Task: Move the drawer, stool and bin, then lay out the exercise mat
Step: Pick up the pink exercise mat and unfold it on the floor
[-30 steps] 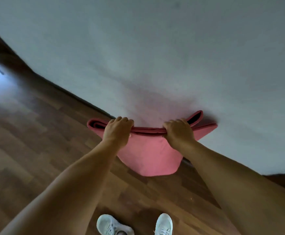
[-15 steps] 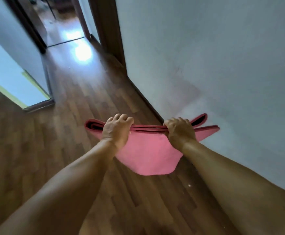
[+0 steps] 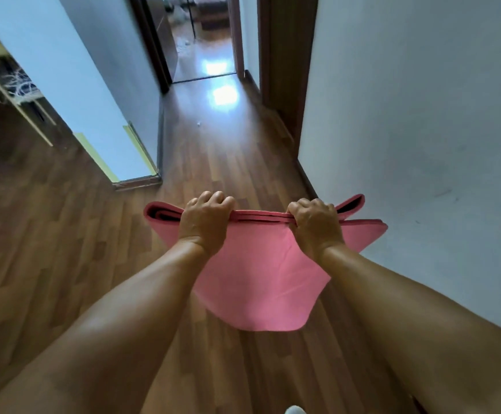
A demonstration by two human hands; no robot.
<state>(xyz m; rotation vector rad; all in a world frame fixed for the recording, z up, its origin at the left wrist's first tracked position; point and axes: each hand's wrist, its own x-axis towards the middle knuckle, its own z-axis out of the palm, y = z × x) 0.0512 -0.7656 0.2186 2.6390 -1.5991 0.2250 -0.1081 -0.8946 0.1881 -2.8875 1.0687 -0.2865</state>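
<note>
I am holding the pink exercise mat [image 3: 255, 273] out in front of me with both arms stretched forward, standing in a narrow hallway. My left hand [image 3: 204, 224] is gripping the mat's folded top edge, fingers curled over it from above, and my right hand [image 3: 315, 225] is gripping the same edge further along — both fists are closed tight on the layers. The mat is folded over on itself; dark openings between the layers are showing at its left end and at the raised flap beyond my right hand. Below my hands, a loose pink panel is hanging down in the air, its rounded lower edge clear of the wooden floor [image 3: 64, 249].

The white wall [image 3: 422, 115] is running along my right side, and the mat's right end is reaching close to it — whether it is touching, I cannot tell. Ahead, the floor is leading to a dark-framed doorway [image 3: 204, 40] with bright light glaring off the boards. To my left, another white wall is ending at a corner with yellow-green trim [image 3: 137, 147] along it.
</note>
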